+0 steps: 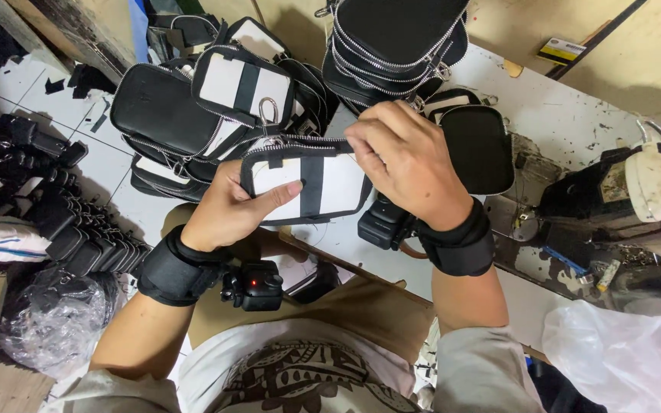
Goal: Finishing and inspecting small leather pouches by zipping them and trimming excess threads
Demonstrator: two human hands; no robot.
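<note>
Held over the table edge (499, 306) just in front of the chest, the small white pouch (307, 187) with its black centre strap and zip looks light and soft, likely to buckle unless gripped at its stitched rim. The left hand (231, 206) clamps its 9 o'clock end, thumb pressed flat on the face. The right hand (403, 164) curls over the 2 o'clock corner, fingertips seemingly pinching the zip edge, beside the black pouches (392, 46) stacked at 12 o'clock.

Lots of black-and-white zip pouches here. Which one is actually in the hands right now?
The black-and-white zip pouch at centre, gripped by the left hand and right hand; the others lie piled behind, untouched.
</note>
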